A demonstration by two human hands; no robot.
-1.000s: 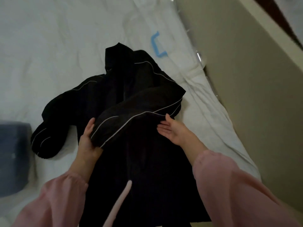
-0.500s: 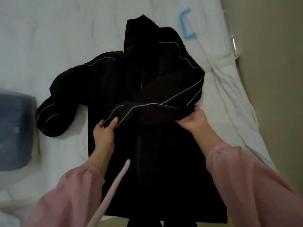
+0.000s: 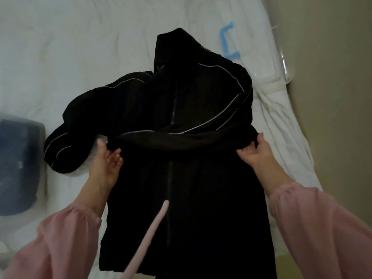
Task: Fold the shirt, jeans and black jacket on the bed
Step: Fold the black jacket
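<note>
A sleeve (image 3: 181,140) laid across the black jacket (image 3: 191,208) on the bed (image 3: 60,57) was pinched by the left hand (image 3: 106,164), gripped by the right hand (image 3: 256,153).

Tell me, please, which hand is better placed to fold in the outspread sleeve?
Left. The left hand sits right beside the outspread sleeve of the black jacket; the right hand grips the opposite edge.

Plenty of bare sheet (image 3: 70,47) beyond the black jacket (image 3: 201,198), up and left. Hemmed in rightward by the wall (image 3: 332,117), leftward by a dark blue bundle (image 3: 18,168).
</note>
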